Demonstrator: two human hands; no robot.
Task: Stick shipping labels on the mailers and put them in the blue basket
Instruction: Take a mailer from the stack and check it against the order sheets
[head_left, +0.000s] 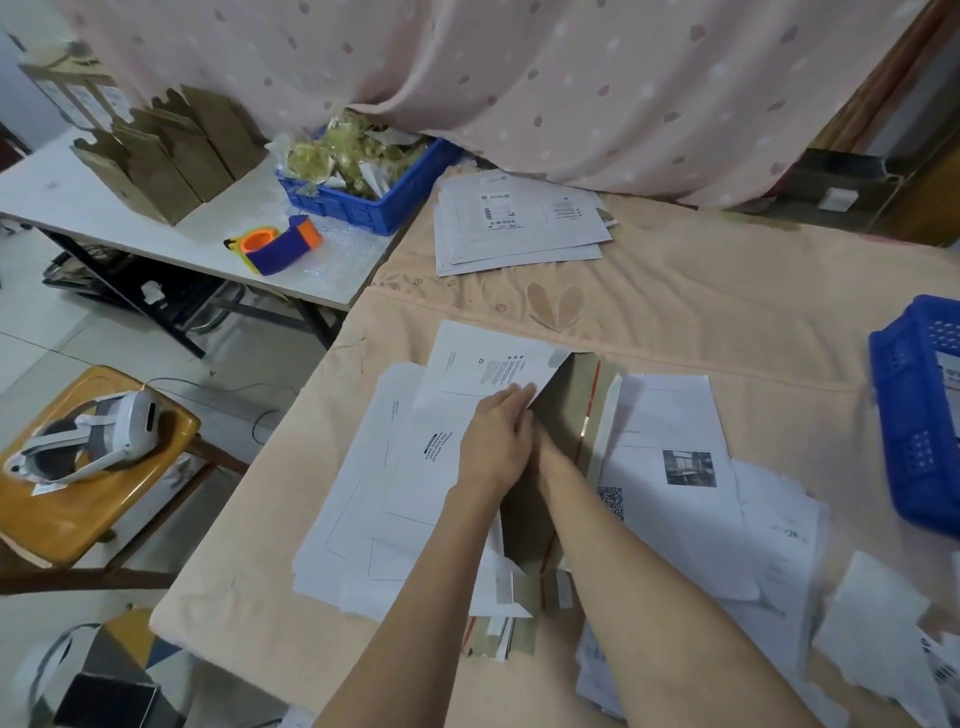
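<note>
A pile of white mailers (395, 499) lies on the peach-covered table in front of me. My left hand (496, 441) rests on the pile and grips the right edge of the top white mailer (483, 364), which is tilted up. Beside it lies a brown cardboard mailer (569, 405) with a red tear strip. My right hand (545, 460) reaches in on that brown mailer, its fingers hidden beneath my left hand. Printed label sheets (670, 467) lie to the right. The blue basket (904, 431) stands at the table's right edge.
A stack of labelled white mailers (519, 234) lies at the table's far side. On a side table to the left stand a second blue basket (363, 208) full of yellowish packets, a tape dispenser (275, 244) and brown cartons (171, 156). A headset (98, 436) rests on a stool.
</note>
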